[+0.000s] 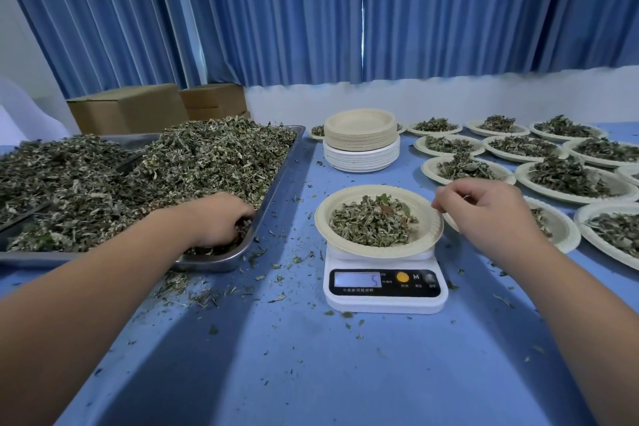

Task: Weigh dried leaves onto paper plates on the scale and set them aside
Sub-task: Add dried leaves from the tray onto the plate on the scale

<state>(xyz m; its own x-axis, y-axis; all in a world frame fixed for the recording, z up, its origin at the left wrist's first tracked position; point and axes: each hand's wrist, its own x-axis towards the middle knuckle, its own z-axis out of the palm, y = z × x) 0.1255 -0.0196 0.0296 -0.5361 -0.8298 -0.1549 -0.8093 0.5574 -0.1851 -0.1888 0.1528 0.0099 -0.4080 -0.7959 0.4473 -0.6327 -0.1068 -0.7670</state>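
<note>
Since the leaves (207,162) are light, crumbly and loose, the left hand (221,218) digs curled fingers into them in the tray (281,176). The plate (428,239) sits heaped on the scale (385,303). It looks thin and bendy, so it is best lifted under opposite rims. The right hand (491,214) curls at its rim, but I cannot tell if it grasps.

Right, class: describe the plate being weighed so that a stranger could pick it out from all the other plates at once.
Start at the blue table and find the white scale near its middle. The paper plate of dried leaves sits on it. Every other filled plate lies on the table itself, and the stacked plates behind are empty.
</note>
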